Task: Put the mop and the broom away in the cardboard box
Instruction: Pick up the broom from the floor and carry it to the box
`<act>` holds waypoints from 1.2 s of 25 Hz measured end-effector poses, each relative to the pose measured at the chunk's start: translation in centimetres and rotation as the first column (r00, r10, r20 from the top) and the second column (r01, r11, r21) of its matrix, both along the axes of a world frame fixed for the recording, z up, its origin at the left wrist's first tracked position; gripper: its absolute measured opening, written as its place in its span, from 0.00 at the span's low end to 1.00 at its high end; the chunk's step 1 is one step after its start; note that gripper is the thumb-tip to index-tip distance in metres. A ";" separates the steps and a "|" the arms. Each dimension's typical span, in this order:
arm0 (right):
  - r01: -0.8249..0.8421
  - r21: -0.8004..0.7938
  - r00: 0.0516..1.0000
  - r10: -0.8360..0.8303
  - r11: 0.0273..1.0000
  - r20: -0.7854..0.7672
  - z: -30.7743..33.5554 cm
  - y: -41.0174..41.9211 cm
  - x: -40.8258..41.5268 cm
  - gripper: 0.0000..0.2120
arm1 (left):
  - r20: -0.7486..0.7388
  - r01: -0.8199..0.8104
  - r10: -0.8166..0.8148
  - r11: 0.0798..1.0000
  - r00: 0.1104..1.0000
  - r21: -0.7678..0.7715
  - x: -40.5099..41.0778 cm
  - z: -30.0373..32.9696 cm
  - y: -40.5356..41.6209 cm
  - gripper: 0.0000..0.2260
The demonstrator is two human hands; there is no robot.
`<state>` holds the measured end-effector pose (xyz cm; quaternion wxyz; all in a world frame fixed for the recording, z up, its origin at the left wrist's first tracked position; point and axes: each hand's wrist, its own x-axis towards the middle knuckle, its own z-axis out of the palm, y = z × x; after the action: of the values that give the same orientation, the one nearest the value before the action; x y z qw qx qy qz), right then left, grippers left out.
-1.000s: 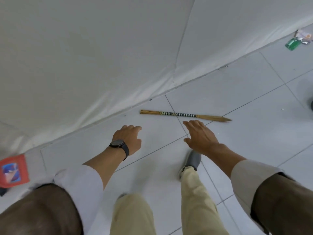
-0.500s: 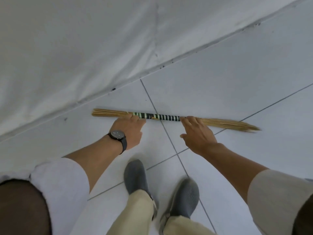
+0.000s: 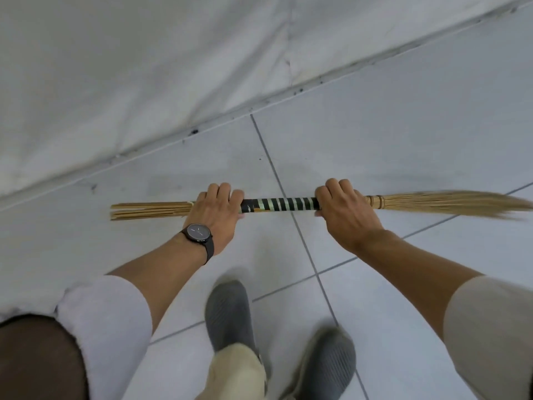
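Observation:
A stick broom (image 3: 281,204) made of thin straw-coloured ribs lies crosswise in front of me, with a black-and-pale striped binding around its middle. Its cut stub ends point left and its loose bristle tips fan out to the right edge of the view. My left hand (image 3: 215,210), with a dark watch on the wrist, is closed around the broom at the left end of the striped binding. My right hand (image 3: 344,210) is closed around it at the right end of the binding. No mop and no cardboard box are in view.
The floor is pale grey tile (image 3: 403,134) with dark grout lines. A white fabric sheet (image 3: 144,67) covers the wall or a backdrop and meets the floor just beyond the broom. My two grey shoes (image 3: 230,313) stand directly below my hands.
I have stepped and bent closer to the broom. Both hands went from hovering open above it to closing around it at either end of the striped binding.

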<state>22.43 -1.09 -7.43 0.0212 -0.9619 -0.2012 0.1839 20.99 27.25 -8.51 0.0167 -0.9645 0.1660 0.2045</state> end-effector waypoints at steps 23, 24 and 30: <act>-0.870 0.163 0.478 0.718 0.465 0.506 79.9 51.5 -34.1 0.04 | 0.376 -0.889 0.867 0.416 0.326 -0.189 -57.4 82.9 35.0 0.04; -0.898 0.175 0.432 0.740 0.403 0.515 80.1 55.3 -37.9 0.04 | 0.387 -0.911 0.884 0.359 0.262 -0.202 -61.7 83.3 37.3 0.04; -0.961 0.155 0.276 0.823 0.228 0.497 80.6 74.7 -51.6 0.05 | 0.374 -0.960 0.926 0.150 0.052 -0.238 -76.9 83.7 50.4 0.12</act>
<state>-29.12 73.60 73.13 0.0892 -0.6459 -0.7570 -0.0418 -55.93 77.60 75.21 -0.0477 -0.8519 -0.5190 -0.0516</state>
